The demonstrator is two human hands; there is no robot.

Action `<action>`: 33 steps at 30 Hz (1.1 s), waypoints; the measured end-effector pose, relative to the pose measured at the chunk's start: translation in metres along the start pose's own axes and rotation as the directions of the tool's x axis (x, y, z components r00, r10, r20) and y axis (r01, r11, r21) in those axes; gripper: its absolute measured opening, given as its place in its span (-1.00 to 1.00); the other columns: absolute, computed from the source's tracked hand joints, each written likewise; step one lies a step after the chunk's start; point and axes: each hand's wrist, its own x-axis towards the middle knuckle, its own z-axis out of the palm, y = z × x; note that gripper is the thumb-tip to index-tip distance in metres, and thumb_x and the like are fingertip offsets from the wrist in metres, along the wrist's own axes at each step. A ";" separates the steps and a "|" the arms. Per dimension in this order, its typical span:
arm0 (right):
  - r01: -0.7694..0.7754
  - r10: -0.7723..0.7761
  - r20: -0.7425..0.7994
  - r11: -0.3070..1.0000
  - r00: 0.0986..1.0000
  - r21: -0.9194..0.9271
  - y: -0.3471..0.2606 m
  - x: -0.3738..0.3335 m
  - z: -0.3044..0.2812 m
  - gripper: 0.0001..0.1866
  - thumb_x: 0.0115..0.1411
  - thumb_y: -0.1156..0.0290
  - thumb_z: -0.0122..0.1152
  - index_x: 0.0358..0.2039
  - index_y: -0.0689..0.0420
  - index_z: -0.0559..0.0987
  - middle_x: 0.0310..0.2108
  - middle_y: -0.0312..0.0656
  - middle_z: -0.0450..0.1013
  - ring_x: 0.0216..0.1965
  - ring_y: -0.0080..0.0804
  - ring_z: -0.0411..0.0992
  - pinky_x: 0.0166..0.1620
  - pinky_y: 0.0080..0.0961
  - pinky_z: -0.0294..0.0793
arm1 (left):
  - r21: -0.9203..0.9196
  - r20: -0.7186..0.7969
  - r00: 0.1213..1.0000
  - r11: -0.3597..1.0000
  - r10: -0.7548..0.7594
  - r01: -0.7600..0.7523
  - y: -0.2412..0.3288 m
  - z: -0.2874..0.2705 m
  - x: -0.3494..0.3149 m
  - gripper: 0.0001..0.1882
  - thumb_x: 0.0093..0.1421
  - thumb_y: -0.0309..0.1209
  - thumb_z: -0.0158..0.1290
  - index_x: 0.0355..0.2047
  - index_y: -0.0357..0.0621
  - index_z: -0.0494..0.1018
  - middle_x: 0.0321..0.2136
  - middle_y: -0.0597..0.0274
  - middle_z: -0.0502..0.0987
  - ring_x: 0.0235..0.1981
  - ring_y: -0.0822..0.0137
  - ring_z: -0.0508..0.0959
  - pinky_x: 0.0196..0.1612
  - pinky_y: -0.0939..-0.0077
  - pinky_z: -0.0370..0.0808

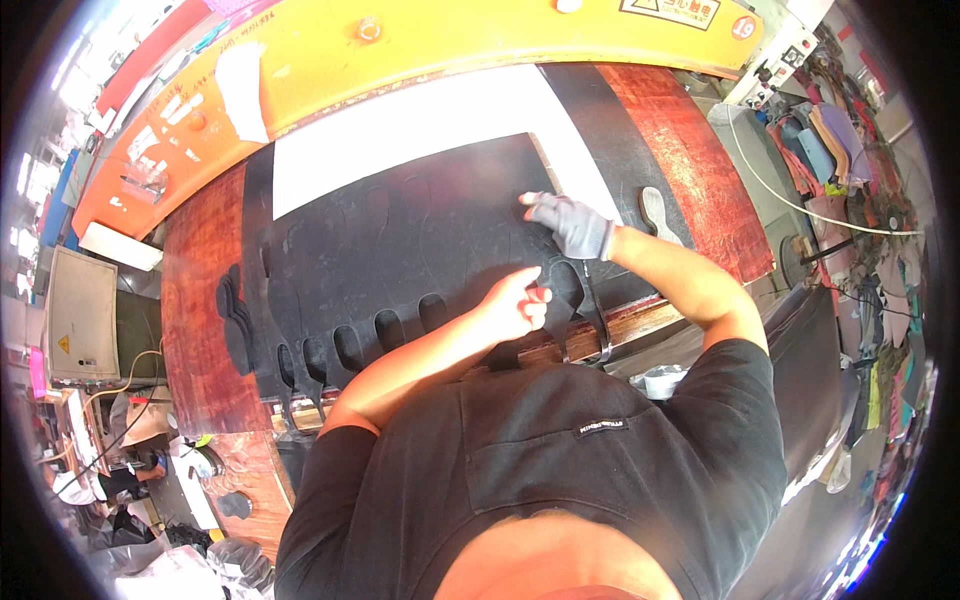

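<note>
Black sheet material [400,230] lies flat across the reddish-brown cutting board [200,300] in the head view, its near edge scalloped with a row of sole-shaped cutouts. Your left hand [515,305], bare, pinches the metal cutting die [585,300] that stands on the sheet near its right end. Your right hand [570,225], in a grey fingerless glove, presses flat on the sheet just beyond, fingers spread.
</note>
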 end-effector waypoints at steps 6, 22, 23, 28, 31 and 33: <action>-0.230 0.241 -0.159 0.970 0.957 0.080 -0.015 -0.039 0.019 -0.55 -0.08 0.43 0.23 -0.10 0.23 0.46 0.03 0.07 0.32 0.11 0.13 0.23 0.17 -0.14 0.23 | -0.175 0.084 0.986 0.976 0.148 -0.131 -0.004 0.007 0.016 -0.81 0.20 -0.28 0.00 -0.50 -0.06 0.33 -0.56 0.29 0.43 -0.75 0.52 0.19 -0.62 0.62 0.16; -0.506 0.659 -0.162 0.690 0.734 0.518 0.000 -0.024 0.010 -0.70 0.09 0.27 0.22 -0.26 0.22 0.53 -0.31 -0.03 0.47 -0.19 -0.19 0.43 -0.09 -0.36 0.39 | -0.147 0.367 0.922 0.987 0.122 -0.073 0.002 -0.001 0.034 -0.70 0.25 -0.08 -0.08 -0.30 -0.04 0.39 -0.44 0.33 0.45 -0.73 0.53 0.23 -0.51 0.61 0.29; -0.554 0.729 -0.199 0.642 0.655 0.531 0.005 -0.016 0.008 -0.73 0.12 0.23 0.19 -0.35 0.22 0.56 -0.44 -0.06 0.50 -0.30 -0.25 0.48 -0.16 -0.39 0.43 | -0.118 0.326 0.936 0.988 0.131 -0.097 0.001 0.002 0.030 -0.68 0.26 -0.05 -0.09 -0.30 -0.04 0.39 -0.42 0.31 0.46 -0.71 0.52 0.25 -0.49 0.59 0.31; -0.526 0.755 -0.520 0.654 0.400 0.544 0.071 0.055 -0.088 -0.63 0.13 0.19 0.11 -0.51 0.32 0.48 -0.59 0.02 0.40 -0.53 -0.24 0.33 -0.36 -0.36 0.34 | -0.022 0.145 0.989 0.999 0.040 -0.038 -0.003 0.007 -0.012 -0.63 0.25 -0.01 -0.09 -0.23 -0.04 0.40 -0.22 -0.02 0.52 -0.61 0.31 0.37 -0.40 0.29 0.40; -0.540 0.511 -0.692 0.816 0.511 0.204 0.068 0.084 -0.141 -0.66 0.14 0.17 0.07 -0.37 0.24 0.54 -0.48 0.03 0.48 -0.41 -0.15 0.46 -0.28 -0.35 0.40 | 0.177 0.200 0.950 0.945 0.238 -0.274 -0.005 -0.013 -0.057 -0.68 0.25 -0.12 -0.07 -0.12 -0.03 0.25 -0.22 -0.07 0.51 -0.58 0.28 0.40 -0.42 0.27 0.41; -0.402 0.445 -0.582 0.891 0.680 0.211 0.038 0.091 -0.137 -0.77 0.14 0.25 0.06 -0.30 0.08 0.57 -0.43 -0.07 0.51 -0.32 -0.14 0.48 -0.23 -0.33 0.45 | 0.110 -0.070 0.947 0.946 0.315 -0.306 -0.006 -0.026 -0.079 -0.72 0.24 -0.19 -0.06 -0.14 -0.05 0.26 -0.28 0.00 0.51 -0.58 0.29 0.39 -0.45 0.27 0.41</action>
